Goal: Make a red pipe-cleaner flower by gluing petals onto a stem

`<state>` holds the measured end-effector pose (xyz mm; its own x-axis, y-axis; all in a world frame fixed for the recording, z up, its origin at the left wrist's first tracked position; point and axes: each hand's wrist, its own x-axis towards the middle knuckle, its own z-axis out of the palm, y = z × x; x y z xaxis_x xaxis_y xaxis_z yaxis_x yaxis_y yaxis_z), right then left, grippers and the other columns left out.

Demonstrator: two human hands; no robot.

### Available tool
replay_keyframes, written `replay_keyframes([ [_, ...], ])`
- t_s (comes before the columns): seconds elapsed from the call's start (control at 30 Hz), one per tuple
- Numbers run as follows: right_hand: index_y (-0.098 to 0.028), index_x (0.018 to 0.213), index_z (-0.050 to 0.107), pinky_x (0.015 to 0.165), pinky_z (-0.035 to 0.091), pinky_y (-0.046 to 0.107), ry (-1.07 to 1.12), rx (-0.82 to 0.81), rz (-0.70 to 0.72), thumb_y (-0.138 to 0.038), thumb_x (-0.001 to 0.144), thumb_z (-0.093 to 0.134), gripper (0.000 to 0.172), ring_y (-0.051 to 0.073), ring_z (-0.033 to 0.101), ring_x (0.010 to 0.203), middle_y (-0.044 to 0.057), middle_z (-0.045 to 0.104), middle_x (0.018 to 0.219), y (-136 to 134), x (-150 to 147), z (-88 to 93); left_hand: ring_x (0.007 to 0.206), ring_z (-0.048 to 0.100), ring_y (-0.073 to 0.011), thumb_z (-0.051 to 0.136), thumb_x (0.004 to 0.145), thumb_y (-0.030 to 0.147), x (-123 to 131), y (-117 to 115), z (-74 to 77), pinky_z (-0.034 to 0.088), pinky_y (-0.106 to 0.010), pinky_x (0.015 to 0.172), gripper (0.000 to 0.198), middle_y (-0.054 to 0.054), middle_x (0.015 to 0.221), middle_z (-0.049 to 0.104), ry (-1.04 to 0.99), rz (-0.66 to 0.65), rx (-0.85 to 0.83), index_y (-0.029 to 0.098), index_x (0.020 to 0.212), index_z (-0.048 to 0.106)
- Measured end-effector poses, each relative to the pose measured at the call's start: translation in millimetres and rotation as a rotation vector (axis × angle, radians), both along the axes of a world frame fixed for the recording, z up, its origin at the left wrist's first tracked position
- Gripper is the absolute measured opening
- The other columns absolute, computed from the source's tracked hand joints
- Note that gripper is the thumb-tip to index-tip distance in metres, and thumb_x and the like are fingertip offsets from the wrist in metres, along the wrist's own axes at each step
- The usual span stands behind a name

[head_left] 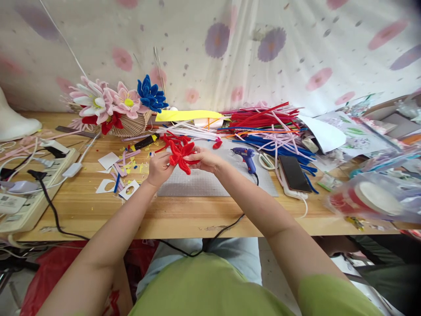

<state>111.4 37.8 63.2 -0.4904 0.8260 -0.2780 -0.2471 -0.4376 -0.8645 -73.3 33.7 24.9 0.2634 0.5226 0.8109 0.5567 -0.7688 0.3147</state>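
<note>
Head view: over the left part of the grey mat [197, 186], left hand [160, 167] and right hand [207, 160] both pinch the red fuzzy flower [180, 154], best steadied with a light touch so petals keep shape, blue glue gun [246, 157] on mat's right side, red fuzzy stems [263, 120] beyond mat.

left grip [159, 169]: partly hidden behind red flower [181, 157] | power strip [33, 210]: cut off, left edge

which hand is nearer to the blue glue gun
Right. The right hand is just left of the blue glue gun, not touching it; the left hand is farther left, across the red flower both hold.
</note>
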Motion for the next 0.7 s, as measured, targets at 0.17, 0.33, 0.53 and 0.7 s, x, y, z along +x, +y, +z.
replay_keyframes([
  [0.17,-0.017,0.079,0.057,0.063,0.055,0.025,0.026,0.029,0.046,-0.006,0.059,0.075,0.029,0.01,0.061,0.061,-0.002,0.065,0.07,5,2,-3.4,0.061,0.06,-0.0142,0.055,0.079,0.024,2,-3,2.9,0.045,-0.026,0.058,0.023,-0.007,0.067,0.067,0.042,0.004,-0.071,0.017,0.058,0.057],
  [0.33,-0.016,0.079,0.057,0.064,0.055,0.025,0.032,0.043,0.067,-0.007,0.063,0.073,0.024,0.009,0.062,0.061,-0.001,0.065,0.069,8,3,-6.3,0.06,0.059,-0.0139,0.054,0.079,0.023,5,-3,2.7,0.045,-0.025,0.058,0.023,-0.006,0.065,0.066,0.031,0.005,-0.044,0.018,0.056,0.055],
  [0.53,-0.017,0.082,0.056,0.066,0.056,0.025,0.011,0.051,0.079,-0.01,0.064,0.075,0.028,0.01,0.063,0.065,-0.001,0.066,0.073,9,7,-5.8,0.065,0.061,-0.0153,0.057,0.077,0.029,6,-3,3.9,0.046,-0.026,0.061,0.02,-0.005,0.067,0.067,0.035,0.057,-0.102,0.018,0.06,0.058],
  [0.7,-0.018,0.081,0.055,0.062,0.055,0.022,0.011,0.065,0.118,-0.012,0.062,0.077,0.03,0.01,0.065,0.068,-0.001,0.068,0.079,9,12,-7.3,0.064,0.062,-0.0165,0.062,0.067,0.025,11,-10,6.3,0.046,-0.027,0.06,0.007,-0.005,0.069,0.068,0.065,0.045,-0.046,0.018,0.067,0.06],
])
